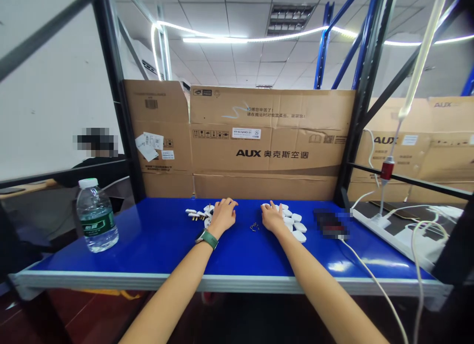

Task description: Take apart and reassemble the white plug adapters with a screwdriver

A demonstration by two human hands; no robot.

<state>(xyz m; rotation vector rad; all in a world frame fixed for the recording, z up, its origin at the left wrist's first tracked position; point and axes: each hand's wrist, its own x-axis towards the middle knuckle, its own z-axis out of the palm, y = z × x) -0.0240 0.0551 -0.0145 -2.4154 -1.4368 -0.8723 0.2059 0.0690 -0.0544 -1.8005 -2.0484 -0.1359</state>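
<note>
My left hand (223,215), with a green-banded watch on its wrist, rests over the right side of a group of white plug parts (193,213) with metal pins. Its fingers are stretched and a little bent, and I see nothing held in them. My right hand (272,217) lies at the left side of a cluster of white plastic covers (299,236), fingers apart, touching or just over the nearest ones. Between the hands, a small pile of screws (254,226) lies on the blue tabletop (237,260). Both hands partly hide the pieces under them.
A water bottle (97,218) stands at the left. To the right lie a blurred dark device (331,223) with a white cable and a power strip (392,238). A cardboard panel (266,141) closes the back between dark rack posts. Another person sits beyond, at left.
</note>
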